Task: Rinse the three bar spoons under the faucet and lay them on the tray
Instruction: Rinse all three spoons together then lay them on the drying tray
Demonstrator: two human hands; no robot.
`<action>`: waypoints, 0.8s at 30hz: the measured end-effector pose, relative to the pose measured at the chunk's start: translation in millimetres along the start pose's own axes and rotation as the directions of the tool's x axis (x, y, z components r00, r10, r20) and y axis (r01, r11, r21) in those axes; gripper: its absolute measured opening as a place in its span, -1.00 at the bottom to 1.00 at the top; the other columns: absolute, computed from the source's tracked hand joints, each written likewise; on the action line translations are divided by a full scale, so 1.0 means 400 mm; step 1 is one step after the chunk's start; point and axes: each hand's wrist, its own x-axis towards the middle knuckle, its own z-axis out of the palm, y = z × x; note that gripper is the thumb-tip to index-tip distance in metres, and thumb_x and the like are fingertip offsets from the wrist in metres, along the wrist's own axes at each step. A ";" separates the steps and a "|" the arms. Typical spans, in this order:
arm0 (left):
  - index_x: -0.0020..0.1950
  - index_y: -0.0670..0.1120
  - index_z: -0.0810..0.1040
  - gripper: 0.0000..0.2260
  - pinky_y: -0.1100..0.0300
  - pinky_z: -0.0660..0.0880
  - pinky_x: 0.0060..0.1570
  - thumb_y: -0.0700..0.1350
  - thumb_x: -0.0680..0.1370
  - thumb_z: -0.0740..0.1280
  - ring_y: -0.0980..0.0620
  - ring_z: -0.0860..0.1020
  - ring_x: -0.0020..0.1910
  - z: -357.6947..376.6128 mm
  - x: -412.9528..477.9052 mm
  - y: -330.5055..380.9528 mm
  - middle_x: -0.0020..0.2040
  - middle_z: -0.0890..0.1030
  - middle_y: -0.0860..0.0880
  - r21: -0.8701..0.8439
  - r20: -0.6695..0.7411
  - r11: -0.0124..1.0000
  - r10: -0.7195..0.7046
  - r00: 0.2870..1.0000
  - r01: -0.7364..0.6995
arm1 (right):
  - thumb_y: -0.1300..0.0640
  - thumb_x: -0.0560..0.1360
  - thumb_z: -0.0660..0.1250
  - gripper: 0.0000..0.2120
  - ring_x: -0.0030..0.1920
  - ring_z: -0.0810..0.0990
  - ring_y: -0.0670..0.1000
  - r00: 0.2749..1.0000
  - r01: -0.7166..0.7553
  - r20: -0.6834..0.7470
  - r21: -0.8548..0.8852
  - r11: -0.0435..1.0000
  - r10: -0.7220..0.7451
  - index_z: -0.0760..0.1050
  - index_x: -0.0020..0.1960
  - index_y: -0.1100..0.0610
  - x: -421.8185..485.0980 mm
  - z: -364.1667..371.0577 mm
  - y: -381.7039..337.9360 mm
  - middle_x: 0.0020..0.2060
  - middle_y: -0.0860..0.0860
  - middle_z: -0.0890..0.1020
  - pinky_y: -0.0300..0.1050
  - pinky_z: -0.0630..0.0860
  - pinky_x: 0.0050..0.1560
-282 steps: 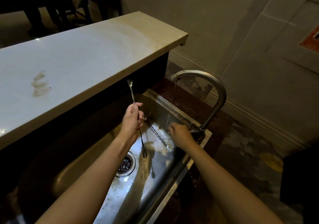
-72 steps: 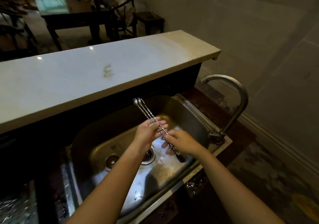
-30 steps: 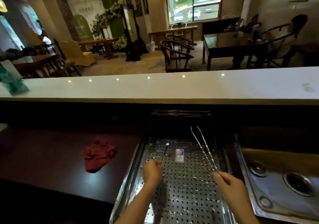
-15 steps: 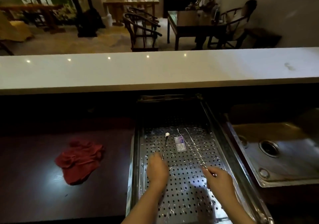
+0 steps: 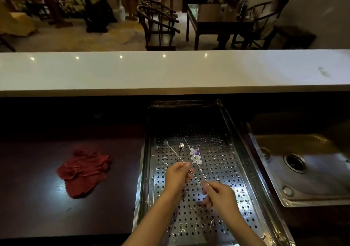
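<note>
Both hands over the perforated metal tray (image 5: 230,124), centre-bottom of frame. Left hand (image 5: 177,175) fingers pinched on two bar spoons: one (image 5: 172,149) angling up-left, one (image 5: 181,148) with its bowl near the tray's small label (image 5: 195,155). Right hand (image 5: 220,196) closed on the third spoon (image 5: 195,163), which runs up-left across the label. Red cloth (image 5: 84,171) on dark counter at left. Sink (image 5: 310,171) at right edge.

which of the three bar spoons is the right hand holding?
The rightmost bar spoon, the one crossing the blue label, pinched by the right hand. The other two fan left from the left hand.
</note>
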 end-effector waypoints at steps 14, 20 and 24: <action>0.07 -0.24 0.39 -0.89 0.07 0.52 -0.37 -0.34 0.56 0.20 0.00 0.47 -0.46 0.040 0.105 -0.063 -0.15 0.63 -0.26 0.170 -0.233 0.956 -0.196 0.953 0.238 | 0.16 0.55 0.29 -0.84 -0.44 0.45 -0.10 0.996 0.047 -0.068 -0.198 0.979 -0.061 0.65 -0.01 0.15 0.020 -0.135 0.088 -0.42 0.02 0.59 -0.24 0.50 -0.39; 0.04 -0.25 0.41 -0.85 0.18 0.62 -0.35 -0.26 0.53 0.32 0.06 0.60 -0.52 0.053 0.125 -0.056 -0.40 0.64 -0.09 0.379 -0.307 0.893 -0.128 0.943 0.244 | 0.21 0.55 0.28 -0.83 -0.48 0.44 -0.18 0.994 0.067 -0.068 -0.227 0.972 -0.084 0.62 0.05 0.19 0.026 -0.151 0.101 -0.28 0.11 0.66 -0.51 0.39 -0.54; 0.06 -0.24 0.45 -0.83 0.43 0.36 -0.69 -0.22 0.52 0.35 0.21 0.47 -0.64 0.064 0.125 -0.036 -0.49 0.50 0.01 0.517 -0.319 0.819 -0.085 0.944 0.249 | 0.22 0.54 0.29 -0.80 -0.56 0.36 -0.19 0.994 0.070 -0.066 -0.214 0.974 -0.086 0.53 0.16 0.15 0.038 -0.158 0.106 -0.47 -0.01 0.53 -0.42 0.29 -0.59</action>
